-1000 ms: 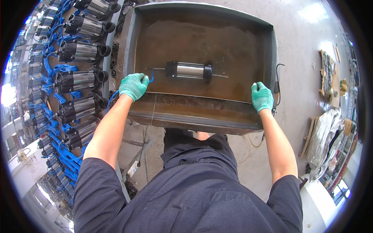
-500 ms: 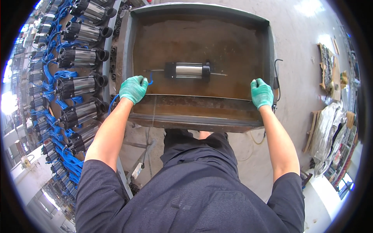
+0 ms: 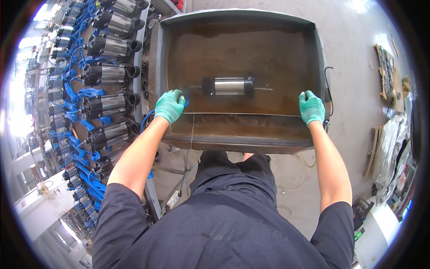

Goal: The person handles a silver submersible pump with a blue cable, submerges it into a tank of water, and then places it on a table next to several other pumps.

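In front of me a rectangular metal tank (image 3: 242, 13) holds murky brown water. A shiny cylindrical pump (image 3: 229, 86) with black ends lies level in it, a thin rod sticking out at each end. My left hand (image 3: 169, 106), in a green glove, is closed at the left end of a thin straight edge (image 3: 242, 114) that crosses the tank. Blue cable (image 3: 147, 119) passes by this hand and shows on both sides of it. At the edge's right end my right hand (image 3: 311, 108), gloved alike, has its fingers curled. What lies inside either grip is hidden.
At left, several similar pumps (image 3: 107, 74) with bundled blue cables (image 3: 92, 93) lie in rows beside a metal rail. A black cable (image 3: 330, 89) hangs at the tank's right wall. Farther right are a wooden pallet (image 3: 389, 76) and silvery sheeting (image 3: 392, 152).
The whole view has shifted, so the tank and pumps appear farther right and slightly lower. Both hands keep their places at the tank, and the pump lies where it was in it.
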`<act>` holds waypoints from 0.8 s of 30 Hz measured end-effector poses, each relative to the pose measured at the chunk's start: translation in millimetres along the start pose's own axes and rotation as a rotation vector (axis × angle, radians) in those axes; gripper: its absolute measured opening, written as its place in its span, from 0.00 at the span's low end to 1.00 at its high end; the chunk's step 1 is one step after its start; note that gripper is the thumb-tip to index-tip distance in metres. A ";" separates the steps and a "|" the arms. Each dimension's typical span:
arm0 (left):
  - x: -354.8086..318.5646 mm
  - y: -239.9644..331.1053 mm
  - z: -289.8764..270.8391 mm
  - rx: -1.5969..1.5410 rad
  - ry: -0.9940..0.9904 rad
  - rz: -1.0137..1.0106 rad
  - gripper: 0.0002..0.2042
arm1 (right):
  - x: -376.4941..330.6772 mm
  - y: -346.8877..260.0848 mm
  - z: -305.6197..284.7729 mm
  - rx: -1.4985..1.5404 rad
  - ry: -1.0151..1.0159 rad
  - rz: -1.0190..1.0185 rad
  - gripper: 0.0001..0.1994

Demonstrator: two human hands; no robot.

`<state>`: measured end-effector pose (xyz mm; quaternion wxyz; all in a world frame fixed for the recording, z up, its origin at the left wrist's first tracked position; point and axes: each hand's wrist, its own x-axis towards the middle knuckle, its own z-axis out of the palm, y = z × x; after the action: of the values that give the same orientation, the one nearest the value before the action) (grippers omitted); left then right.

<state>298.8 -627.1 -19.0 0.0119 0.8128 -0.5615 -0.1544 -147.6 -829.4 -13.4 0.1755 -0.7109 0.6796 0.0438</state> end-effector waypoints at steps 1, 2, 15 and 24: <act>2.8 -1.0 2.0 0.020 0.066 0.044 0.13 | -0.8 -4.2 -3.0 0.001 0.001 -0.007 0.18; 6.5 -0.8 4.8 0.031 0.066 0.062 0.13 | -0.9 -7.0 -4.3 0.003 0.002 -0.012 0.18; 108.7 199.4 62.6 -1.020 -0.640 -0.433 0.13 | 2.2 0.1 -4.7 0.106 0.040 0.008 0.16; 107.1 203.6 77.7 -1.010 -0.571 -0.606 0.09 | 1.3 9.6 4.2 0.173 0.079 0.008 0.15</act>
<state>127.5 -788.4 -79.1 0.1987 0.7565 -0.1469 -0.6056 -156.2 -829.5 -19.6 0.2093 -0.6915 0.6901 -0.0423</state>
